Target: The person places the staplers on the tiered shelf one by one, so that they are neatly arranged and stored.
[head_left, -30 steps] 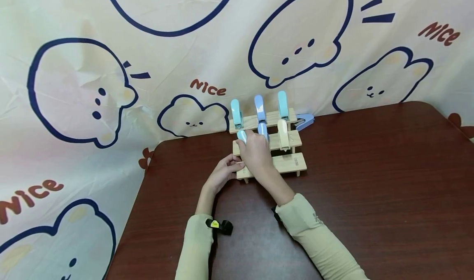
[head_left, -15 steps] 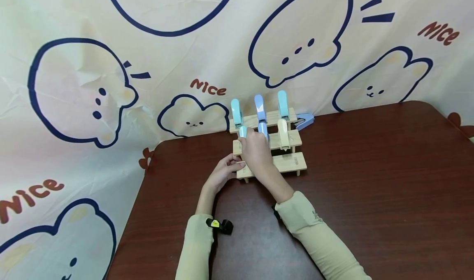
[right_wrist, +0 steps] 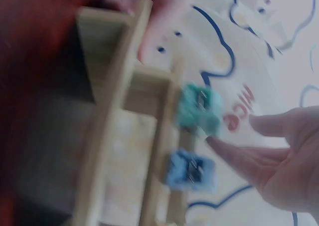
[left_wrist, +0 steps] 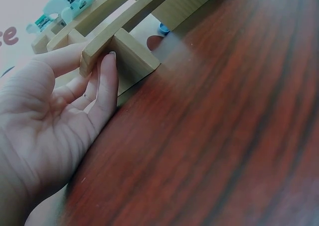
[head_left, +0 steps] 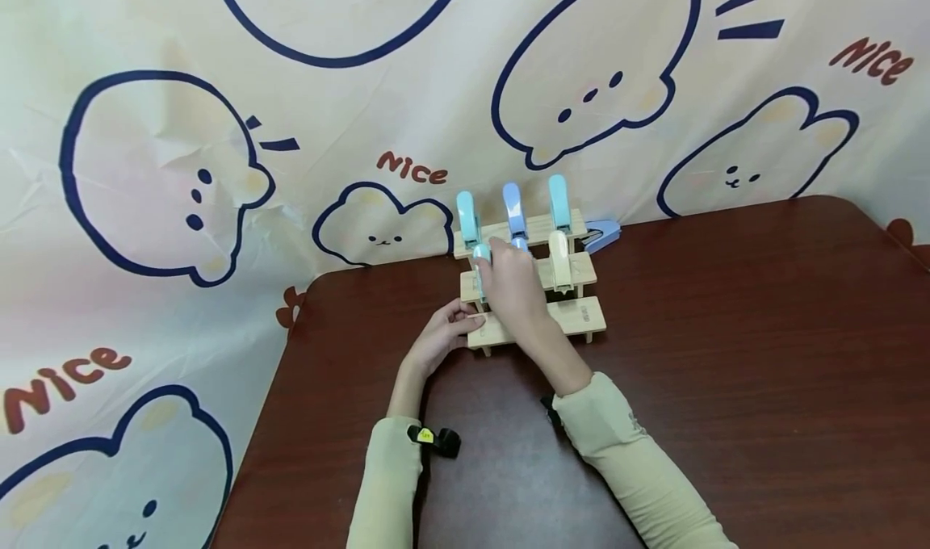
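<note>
My left hand [head_left: 439,337] pinches the left end of a three-step wooden rack [head_left: 574,317], thumb above the front plank and fingers under it, as the left wrist view shows. A teal clothespin [head_left: 481,252] grips the left of the middle plank. Beside it my right hand [head_left: 516,287] has its thumb and fingers spread, holding nothing; in the right wrist view the fingertips [right_wrist: 212,142] are close to the teal clothespin. A blue clothespin [right_wrist: 192,172] on that plank is partly hidden by the right hand in the head view. A cream clothespin [head_left: 560,260] stands farther right.
Along the top plank stand a teal clothespin [head_left: 468,220], a periwinkle one [head_left: 514,210] and a light blue one [head_left: 559,203]. Another blue clothespin [head_left: 605,234] lies behind the rack's right end. A printed cloth [head_left: 407,113] hangs at the back edge of the brown table [head_left: 726,355].
My right hand has let go of the teal clothespin and shifted a little to the right, uncovering it on the middle plank. The left hand keeps its grip. The head view has shifted slightly.
</note>
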